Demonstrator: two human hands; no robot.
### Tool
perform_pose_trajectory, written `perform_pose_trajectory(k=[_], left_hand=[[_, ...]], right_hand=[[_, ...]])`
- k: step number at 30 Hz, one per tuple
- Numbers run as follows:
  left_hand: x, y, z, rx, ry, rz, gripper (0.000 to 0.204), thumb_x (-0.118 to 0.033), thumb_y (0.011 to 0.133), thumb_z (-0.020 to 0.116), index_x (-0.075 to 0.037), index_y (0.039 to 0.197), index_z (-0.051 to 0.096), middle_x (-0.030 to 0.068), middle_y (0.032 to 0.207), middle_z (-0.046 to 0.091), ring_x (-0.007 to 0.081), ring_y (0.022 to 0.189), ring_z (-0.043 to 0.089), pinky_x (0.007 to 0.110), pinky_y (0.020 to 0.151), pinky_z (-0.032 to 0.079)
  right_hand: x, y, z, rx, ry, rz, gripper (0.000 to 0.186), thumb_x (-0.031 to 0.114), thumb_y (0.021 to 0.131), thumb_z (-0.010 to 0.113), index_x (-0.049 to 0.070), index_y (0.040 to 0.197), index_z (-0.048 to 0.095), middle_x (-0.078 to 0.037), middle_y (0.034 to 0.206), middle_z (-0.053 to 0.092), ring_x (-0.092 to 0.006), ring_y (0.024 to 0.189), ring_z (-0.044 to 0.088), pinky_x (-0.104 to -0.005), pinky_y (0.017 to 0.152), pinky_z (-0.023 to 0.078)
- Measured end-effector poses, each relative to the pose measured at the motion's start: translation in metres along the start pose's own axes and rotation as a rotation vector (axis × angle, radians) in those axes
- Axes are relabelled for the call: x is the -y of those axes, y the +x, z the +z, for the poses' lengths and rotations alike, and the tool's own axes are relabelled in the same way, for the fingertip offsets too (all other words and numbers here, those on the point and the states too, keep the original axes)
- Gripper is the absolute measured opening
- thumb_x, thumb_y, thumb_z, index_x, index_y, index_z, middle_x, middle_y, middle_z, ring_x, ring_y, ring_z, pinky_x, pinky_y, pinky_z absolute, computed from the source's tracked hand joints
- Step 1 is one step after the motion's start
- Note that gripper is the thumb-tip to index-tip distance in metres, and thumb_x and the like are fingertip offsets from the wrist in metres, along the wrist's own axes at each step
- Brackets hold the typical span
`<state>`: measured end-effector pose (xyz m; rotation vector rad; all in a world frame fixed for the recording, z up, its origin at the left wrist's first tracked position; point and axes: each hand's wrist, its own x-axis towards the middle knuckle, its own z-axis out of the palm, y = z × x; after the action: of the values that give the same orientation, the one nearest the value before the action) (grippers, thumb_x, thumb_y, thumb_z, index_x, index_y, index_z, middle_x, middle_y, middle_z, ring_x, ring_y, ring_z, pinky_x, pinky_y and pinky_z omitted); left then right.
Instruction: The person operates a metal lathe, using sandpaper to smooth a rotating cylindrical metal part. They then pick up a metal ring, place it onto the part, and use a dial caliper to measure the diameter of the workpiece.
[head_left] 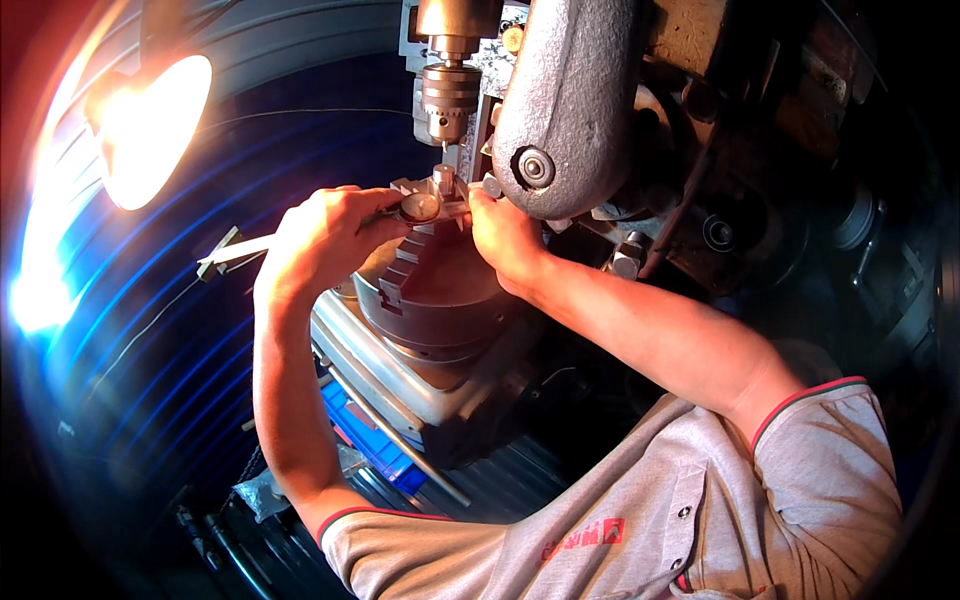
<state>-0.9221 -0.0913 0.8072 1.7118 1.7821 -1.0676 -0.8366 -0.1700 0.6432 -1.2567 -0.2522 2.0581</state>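
My left hand [335, 235] is closed round a dial caliper [420, 207]. Its round dial shows by my thumb and fingertips, and its beam sticks out to the left behind the hand. My right hand [505, 235] is closed at the other end of the caliper, thumb and fingers pinched together; what they grip is mostly hidden. Between the hands a small metal cylinder [443, 178] stands upright beside the caliper. Below lies a large round lathe-type chuck [430, 315] with stepped jaws [400, 265]. A drill chuck [450, 100] hangs straight above the cylinder, apart from it.
A rounded grey machine casting [565, 100] hangs close above my right hand. At the left a lamp [160, 130] glares brightly. The chuck rests on a metal machine base [385, 365]. A blue tray [375, 440] and a metal rod [400, 435] lie below it.
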Motion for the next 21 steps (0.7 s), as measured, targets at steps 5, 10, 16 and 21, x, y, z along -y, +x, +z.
perform_pose_trajectory(k=[5, 10, 16, 21], left_hand=[[0.000, -0.001, 0.000, -0.023, 0.010, 0.027, 0.033, -0.029, 0.081, 0.070, -0.013, 0.109, 0.069, 0.0124, 0.092, 0.069, 0.0317, 0.085, 0.066, 0.039, 0.075, 0.053], [-0.003, -0.005, -0.003, -0.006, 0.009, -0.011, 0.032, -0.028, 0.081, 0.069, -0.012, 0.109, 0.069, 0.0126, 0.091, 0.068, 0.0319, 0.085, 0.066, 0.040, 0.075, 0.052], [-0.005, -0.006, -0.001, 0.004, -0.020, -0.016, 0.031, -0.028, 0.082, 0.068, -0.012, 0.109, 0.069, 0.0138, 0.090, 0.069, 0.0326, 0.084, 0.066, 0.039, 0.075, 0.052], [-0.007, -0.006, -0.004, 0.017, -0.004, -0.046, 0.031, -0.028, 0.082, 0.068, -0.011, 0.108, 0.069, 0.0145, 0.091, 0.069, 0.0328, 0.084, 0.066, 0.039, 0.076, 0.052]], right_hand=[[-0.012, 0.006, 0.001, 0.004, -0.022, -0.008, 0.024, 0.020, 0.093, 0.054, -0.001, 0.083, 0.061, -0.007, 0.075, 0.062, -0.0157, 0.070, 0.056, -0.0343, 0.066, 0.044], [-0.045, 0.019, 0.003, 0.028, -0.155, -0.084, 0.020, 0.016, 0.092, 0.053, -0.002, 0.089, 0.060, -0.008, 0.079, 0.063, -0.0158, 0.072, 0.058, -0.0345, 0.068, 0.045], [-0.035, 0.019, 0.000, 0.081, -0.023, -0.038, 0.019, 0.014, 0.092, 0.050, -0.002, 0.087, 0.059, -0.007, 0.078, 0.061, -0.0144, 0.071, 0.055, -0.0337, 0.067, 0.044], [0.015, 0.004, -0.006, 0.143, 0.017, 0.170, 0.019, 0.014, 0.095, 0.047, 0.000, 0.089, 0.058, -0.005, 0.078, 0.058, -0.0137, 0.072, 0.051, -0.0325, 0.068, 0.043]])
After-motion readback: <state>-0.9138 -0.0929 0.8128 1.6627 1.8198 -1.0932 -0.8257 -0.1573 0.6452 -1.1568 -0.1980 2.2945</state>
